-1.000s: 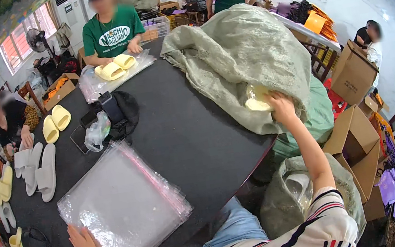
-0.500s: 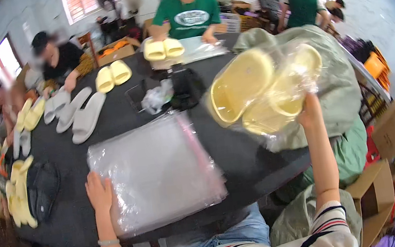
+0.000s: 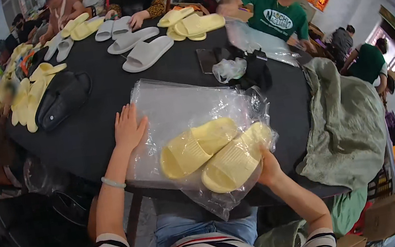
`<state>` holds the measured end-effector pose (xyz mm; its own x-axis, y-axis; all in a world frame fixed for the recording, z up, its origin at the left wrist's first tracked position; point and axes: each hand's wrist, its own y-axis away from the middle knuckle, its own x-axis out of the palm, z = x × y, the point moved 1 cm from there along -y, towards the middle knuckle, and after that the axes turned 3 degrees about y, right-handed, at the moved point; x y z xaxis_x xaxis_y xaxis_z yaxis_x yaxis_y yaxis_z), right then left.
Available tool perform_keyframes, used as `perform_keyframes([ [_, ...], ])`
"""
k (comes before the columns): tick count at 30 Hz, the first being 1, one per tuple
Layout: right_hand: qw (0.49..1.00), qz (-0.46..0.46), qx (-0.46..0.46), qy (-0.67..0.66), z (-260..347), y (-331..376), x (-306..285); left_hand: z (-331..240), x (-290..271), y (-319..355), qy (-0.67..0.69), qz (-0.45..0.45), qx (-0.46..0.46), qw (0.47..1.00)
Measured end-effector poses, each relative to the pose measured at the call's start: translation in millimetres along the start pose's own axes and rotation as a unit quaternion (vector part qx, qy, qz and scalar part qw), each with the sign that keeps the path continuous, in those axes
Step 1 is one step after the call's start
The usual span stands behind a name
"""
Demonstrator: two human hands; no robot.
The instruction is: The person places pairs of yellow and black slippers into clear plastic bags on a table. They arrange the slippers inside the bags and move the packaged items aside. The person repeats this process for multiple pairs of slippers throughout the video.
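**A:** On the near edge of the dark table [image 3: 106,121], your right hand [image 3: 268,168] has the grip closed on the bagged pair of yellow slippers [image 3: 214,154], holding it at the heel end, the clear bag [image 3: 219,204] hanging loose below the edge.

**B:** And your left hand [image 3: 128,128]?

**A:** Flat, fingers spread, grasping nothing, pressing on the stack of clear plastic bags [image 3: 179,101] just beside the pair. The slippers lie on that stack, side by side, toes toward the table's middle.

**B:** So which step is this?

**A:** I'd judge the pair is being laid down in its bag. Next, you'd need to keep the stack pinned and tidy the loose bag mouth.

**B:** Anything in the way?

**A:** Grey slippers [image 3: 141,48] and other people's hands sit well apart, further across.
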<state>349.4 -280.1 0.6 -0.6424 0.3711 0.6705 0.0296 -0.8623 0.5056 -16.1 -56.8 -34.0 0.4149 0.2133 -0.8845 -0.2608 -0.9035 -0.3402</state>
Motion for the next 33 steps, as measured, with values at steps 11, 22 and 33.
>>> perform_keyframes([
  [11,0.968,0.145,-0.111,-0.172,15,1,103,12,-2,-3,0.144,-0.057,-0.008,0.988],
  [22,0.980,0.051,0.168,-0.098,-51,2,87,23,-4,-6,0.426,-0.113,-0.082,0.894],
  [33,0.668,-0.013,-0.449,0.593,43,1,48,23,-3,-7,0.300,-0.113,0.007,0.947],
])
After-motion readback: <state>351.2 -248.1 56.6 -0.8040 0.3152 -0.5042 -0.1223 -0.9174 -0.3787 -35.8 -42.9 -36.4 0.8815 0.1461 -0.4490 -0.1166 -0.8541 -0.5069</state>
